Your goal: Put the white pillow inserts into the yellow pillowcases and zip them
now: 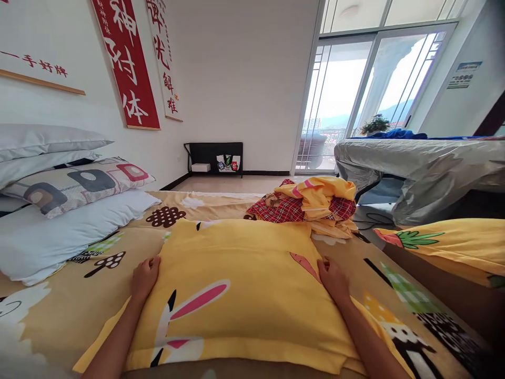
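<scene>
A yellow pillow (pixel 252 295) with a rabbit and carrot print lies flat on the bed in front of me. My left hand (pixel 147 275) is closed at its left edge, with the fingers curled against the fabric. On the opposite edge, beside the printed carrot, my right hand (pixel 333 278) grips the side in the same way. The fingertips of both hands are partly hidden by the fabric. Beneath the pillow is a tan bedsheet (pixel 130 239) with mushroom and tree prints.
White pillows (pixel 79 226) and a patterned pillow (pixel 87 181) are piled at the left. Crumpled yellow and red plaid cloth (pixel 315 202) lies beyond. Another yellow pillow (pixel 465 245) is at the right, near a plastic-covered table (pixel 418 158).
</scene>
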Demonstrator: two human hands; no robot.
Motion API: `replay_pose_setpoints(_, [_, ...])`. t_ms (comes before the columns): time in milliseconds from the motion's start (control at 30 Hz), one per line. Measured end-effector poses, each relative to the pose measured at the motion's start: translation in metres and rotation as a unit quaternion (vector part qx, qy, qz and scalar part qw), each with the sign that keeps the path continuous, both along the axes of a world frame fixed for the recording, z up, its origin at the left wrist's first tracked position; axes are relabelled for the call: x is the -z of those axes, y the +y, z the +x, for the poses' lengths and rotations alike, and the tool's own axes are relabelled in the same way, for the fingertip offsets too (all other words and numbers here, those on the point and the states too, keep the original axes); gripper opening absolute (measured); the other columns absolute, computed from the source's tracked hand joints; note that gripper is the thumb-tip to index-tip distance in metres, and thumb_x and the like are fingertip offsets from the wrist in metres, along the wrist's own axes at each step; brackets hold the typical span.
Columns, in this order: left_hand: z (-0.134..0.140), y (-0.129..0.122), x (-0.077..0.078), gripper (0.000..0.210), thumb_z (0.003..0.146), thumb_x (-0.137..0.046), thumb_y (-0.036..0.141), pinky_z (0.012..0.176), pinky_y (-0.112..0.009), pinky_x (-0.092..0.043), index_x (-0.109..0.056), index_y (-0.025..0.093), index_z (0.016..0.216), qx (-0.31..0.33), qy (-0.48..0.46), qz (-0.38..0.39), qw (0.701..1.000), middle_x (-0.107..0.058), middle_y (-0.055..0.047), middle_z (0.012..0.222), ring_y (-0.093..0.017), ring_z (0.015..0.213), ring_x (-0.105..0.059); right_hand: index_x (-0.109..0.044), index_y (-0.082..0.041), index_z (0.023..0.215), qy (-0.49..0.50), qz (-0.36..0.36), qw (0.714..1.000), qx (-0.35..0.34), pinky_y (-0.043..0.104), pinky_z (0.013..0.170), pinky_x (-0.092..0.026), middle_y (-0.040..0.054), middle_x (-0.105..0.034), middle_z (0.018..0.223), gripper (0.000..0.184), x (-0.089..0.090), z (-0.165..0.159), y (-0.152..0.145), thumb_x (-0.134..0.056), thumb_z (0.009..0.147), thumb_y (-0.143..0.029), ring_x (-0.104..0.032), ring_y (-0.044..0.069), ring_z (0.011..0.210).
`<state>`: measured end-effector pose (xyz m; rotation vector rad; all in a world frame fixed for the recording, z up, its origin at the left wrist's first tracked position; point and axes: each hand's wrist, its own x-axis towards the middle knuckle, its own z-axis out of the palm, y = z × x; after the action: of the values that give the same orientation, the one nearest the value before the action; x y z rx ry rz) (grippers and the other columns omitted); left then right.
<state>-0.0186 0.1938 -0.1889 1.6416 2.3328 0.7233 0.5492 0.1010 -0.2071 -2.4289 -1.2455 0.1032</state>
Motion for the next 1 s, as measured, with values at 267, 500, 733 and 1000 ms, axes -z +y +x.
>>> replay_pose_setpoints(267, [0.002,-0.004,-0.025,0.058,0.086,-0.035,0.053,0.079,-0.042,-0.049,-0.065,0.008,0.104,0.031,0.042,-0.007,0.999,-0.069,-0.022,0.097,-0.037,0.097,-0.064,-0.064,-0.015,0.101,-0.009,-0.048,0.998,-0.036,0.035,0.072,-0.047,0.0156,-0.070,0.097,0.040,-0.019,0.001,-0.016,-0.031,0.093,-0.036,-0.066,0.028,0.091])
replay_pose_setpoints(500, [0.091,-0.040,-0.055,0.042,0.088,-0.036,0.023,0.106,-0.044,-0.032,-0.053,0.010,0.125,0.128,0.137,0.185,0.965,-0.048,-0.018,0.139,-0.028,0.130,-0.042,-0.051,-0.017,0.127,-0.083,0.018,0.993,-0.078,0.036,0.084,-0.046,0.0146,-0.057,0.128,0.043,-0.057,-0.046,-0.035,-0.028,0.095,-0.033,-0.059,0.025,0.109])
replay_pose_setpoints(733, [0.217,-0.079,-0.059,0.051,0.096,-0.034,0.039,0.114,-0.042,-0.025,-0.036,0.021,0.144,0.448,0.178,0.187,0.856,-0.033,-0.006,0.152,-0.020,0.140,-0.029,-0.034,-0.022,0.145,-0.159,0.144,0.903,-0.372,0.042,0.111,-0.025,0.0068,-0.033,0.151,0.052,-0.064,-0.165,-0.024,-0.027,0.098,-0.042,-0.028,0.020,0.140])
replay_pose_setpoints(1000, [0.106,-0.102,0.003,0.057,0.095,-0.031,0.045,0.117,-0.043,-0.016,-0.024,0.030,0.149,0.292,0.227,0.149,0.917,-0.022,0.000,0.156,-0.022,0.143,-0.022,-0.015,-0.027,0.151,-0.164,0.053,0.945,-0.276,0.043,0.113,-0.020,0.0027,-0.020,0.156,0.061,-0.004,-0.085,-0.060,-0.021,0.096,-0.052,-0.020,0.019,0.143])
